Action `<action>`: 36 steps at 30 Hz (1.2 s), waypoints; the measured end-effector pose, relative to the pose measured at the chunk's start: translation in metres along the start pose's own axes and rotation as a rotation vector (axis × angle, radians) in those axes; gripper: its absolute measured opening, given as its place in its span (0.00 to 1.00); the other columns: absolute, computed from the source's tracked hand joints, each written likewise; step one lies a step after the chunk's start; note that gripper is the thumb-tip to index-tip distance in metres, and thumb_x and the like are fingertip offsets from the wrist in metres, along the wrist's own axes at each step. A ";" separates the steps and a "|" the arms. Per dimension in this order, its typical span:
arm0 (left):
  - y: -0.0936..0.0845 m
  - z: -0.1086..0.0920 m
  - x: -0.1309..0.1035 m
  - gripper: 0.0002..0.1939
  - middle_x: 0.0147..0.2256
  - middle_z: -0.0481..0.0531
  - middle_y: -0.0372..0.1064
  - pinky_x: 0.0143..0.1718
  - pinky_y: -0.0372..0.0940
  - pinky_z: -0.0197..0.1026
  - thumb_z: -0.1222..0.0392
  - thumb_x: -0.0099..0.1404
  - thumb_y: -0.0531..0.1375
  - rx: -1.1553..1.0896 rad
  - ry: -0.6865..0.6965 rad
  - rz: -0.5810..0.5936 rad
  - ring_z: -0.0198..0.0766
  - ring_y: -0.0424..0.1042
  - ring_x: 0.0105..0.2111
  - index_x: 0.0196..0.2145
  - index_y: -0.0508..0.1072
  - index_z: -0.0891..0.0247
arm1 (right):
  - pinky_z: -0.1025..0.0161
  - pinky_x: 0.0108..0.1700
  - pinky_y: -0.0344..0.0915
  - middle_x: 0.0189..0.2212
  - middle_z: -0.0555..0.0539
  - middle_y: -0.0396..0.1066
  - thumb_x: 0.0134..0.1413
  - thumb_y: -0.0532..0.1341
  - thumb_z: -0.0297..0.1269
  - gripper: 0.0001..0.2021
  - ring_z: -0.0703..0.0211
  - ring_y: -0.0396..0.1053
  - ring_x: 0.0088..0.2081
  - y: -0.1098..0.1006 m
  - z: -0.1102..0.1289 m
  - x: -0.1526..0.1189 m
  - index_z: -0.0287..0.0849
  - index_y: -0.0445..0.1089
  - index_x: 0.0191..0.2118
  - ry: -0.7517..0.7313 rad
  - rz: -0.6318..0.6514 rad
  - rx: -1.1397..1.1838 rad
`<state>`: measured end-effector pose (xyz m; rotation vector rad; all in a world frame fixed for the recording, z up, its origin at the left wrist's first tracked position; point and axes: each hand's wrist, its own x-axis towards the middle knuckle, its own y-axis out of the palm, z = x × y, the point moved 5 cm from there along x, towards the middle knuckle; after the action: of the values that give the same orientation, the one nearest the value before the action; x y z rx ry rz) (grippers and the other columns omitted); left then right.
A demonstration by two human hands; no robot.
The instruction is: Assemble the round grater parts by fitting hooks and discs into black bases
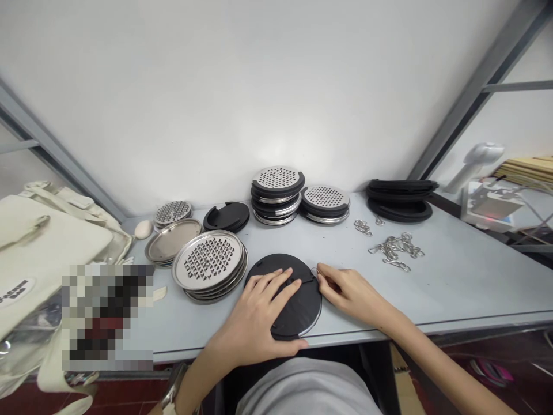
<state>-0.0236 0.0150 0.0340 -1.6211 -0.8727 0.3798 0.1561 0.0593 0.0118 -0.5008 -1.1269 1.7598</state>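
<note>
A black round disc (302, 311) with a metal rim showing along its lower right lies at the table's front edge. My left hand (261, 308) rests flat on top of it, fingers spread, the thumb by its near edge. At the disc's right edge, my right hand (345, 291) pinches a small metal clip (314, 271); the fingers partly hide it. Several similar clips (395, 246) are heaped to the right, with a smaller group of clips (363, 227) behind. Left of the disc stands a stack of round metal graters (211, 262).
Along the wall are black-edged grater stacks (279, 196), another such stack (325, 202), black round holders (227, 218) and black rings (400, 202). Plain metal discs (173, 239) and small graters (173, 213) stand left. A cream bag (56, 248) overhangs the left side; a white scanner (479, 158) stands far right.
</note>
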 end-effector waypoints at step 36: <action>0.001 0.001 -0.001 0.42 0.64 0.53 0.46 0.59 0.49 0.52 0.39 0.58 0.60 0.012 -0.015 0.022 0.49 0.49 0.62 0.63 0.51 0.58 | 0.66 0.27 0.50 0.19 0.55 0.57 0.64 0.45 0.37 0.10 0.63 0.56 0.20 0.001 -0.002 0.002 0.45 0.57 0.31 -0.005 0.006 0.016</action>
<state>-0.0245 0.0146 0.0332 -1.6199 -0.8633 0.4122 0.1562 0.0614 0.0097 -0.4909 -1.1146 1.7747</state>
